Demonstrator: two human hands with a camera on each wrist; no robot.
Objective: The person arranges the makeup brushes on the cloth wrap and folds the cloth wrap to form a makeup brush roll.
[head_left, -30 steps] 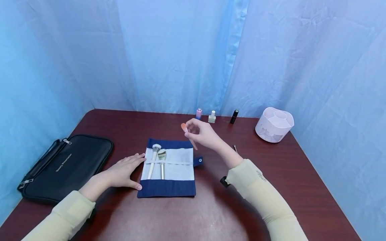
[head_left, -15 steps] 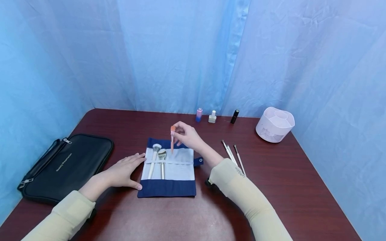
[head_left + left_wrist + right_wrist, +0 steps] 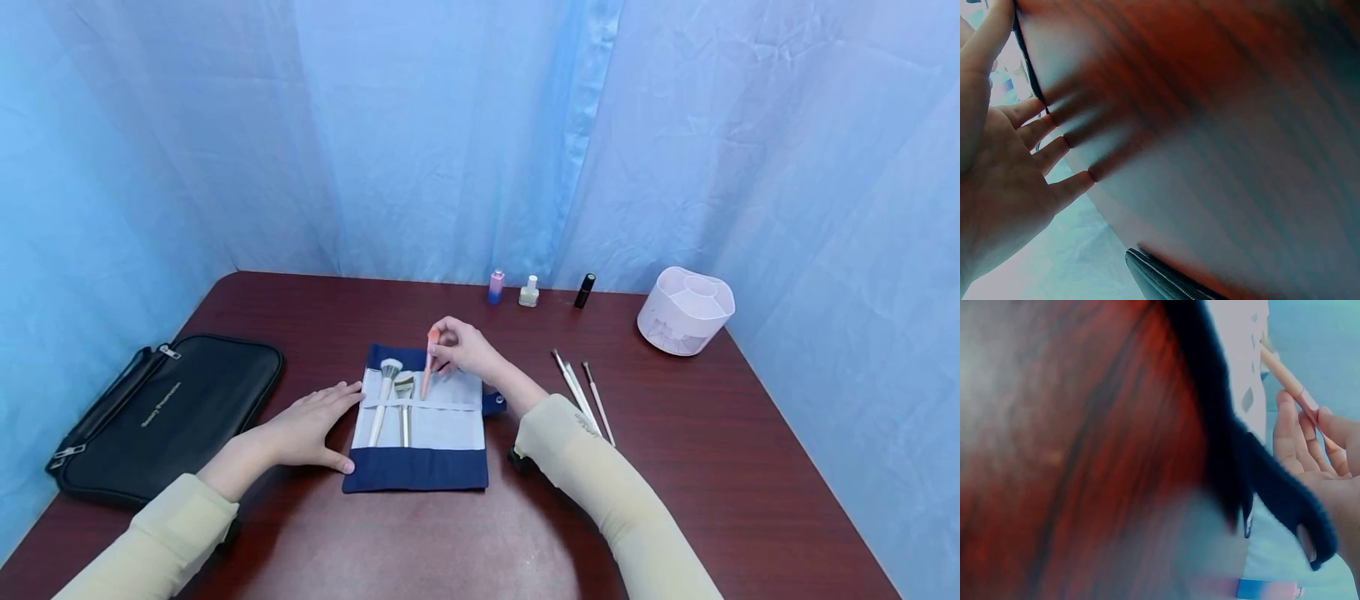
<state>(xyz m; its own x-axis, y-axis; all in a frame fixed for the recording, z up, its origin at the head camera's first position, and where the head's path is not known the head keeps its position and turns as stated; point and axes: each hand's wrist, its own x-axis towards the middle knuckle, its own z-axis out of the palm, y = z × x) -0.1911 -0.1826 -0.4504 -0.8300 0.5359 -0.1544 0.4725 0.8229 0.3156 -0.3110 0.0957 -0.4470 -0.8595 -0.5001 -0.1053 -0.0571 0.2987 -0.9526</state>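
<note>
Though near two brushes (image 3: 380,410), one pink brush (image 3: 427,380) in the right hand (image 3: 467,348).

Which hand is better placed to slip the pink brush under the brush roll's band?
Probably the right hand: it pinches the pink brush, whose handle end points toward the band. The left hand holds no brush, resting at the left edge of the brush roll.

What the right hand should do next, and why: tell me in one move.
Probably slide the pink brush down under the pale strap. The right hand pinches it near its orange bristles, the handle's end points down toward the strap, and the white brush and flat-headed brush seem tucked there, with room to their right.
</note>
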